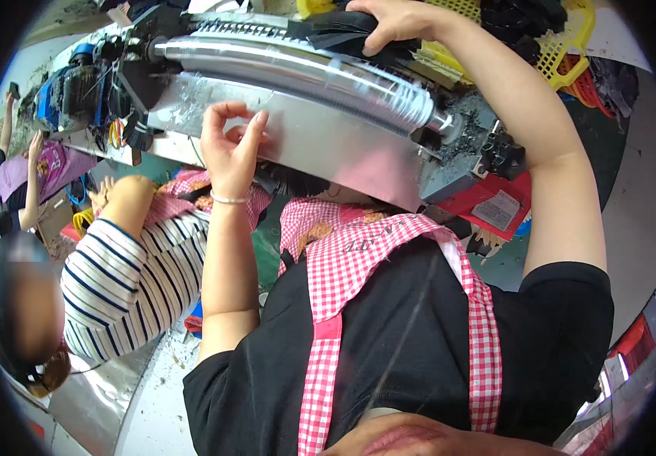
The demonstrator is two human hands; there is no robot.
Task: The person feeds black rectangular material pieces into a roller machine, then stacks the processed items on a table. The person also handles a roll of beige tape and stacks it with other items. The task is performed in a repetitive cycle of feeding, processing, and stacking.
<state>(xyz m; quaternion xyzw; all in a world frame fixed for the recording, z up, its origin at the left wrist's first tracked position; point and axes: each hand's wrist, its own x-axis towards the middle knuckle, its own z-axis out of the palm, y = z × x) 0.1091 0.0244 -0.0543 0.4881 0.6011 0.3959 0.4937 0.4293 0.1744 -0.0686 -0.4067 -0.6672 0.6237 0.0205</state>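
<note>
**Hands at the shiny machine**

A person in a striped shirt (pixel 126 277) sat on the left. The left hand (pixel 231 144) touched the metal plate (pixel 320 137), fingers pinched together. The right hand (pixel 392 21) gripped black fibres (pixel 335 34) above the silver roller (pixel 297 72)

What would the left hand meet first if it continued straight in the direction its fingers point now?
Probably the flat grey metal plate of the machine: the left hand is raised just before it, fingers pinched. Depth is unclear, so contact cannot be judged.
</note>
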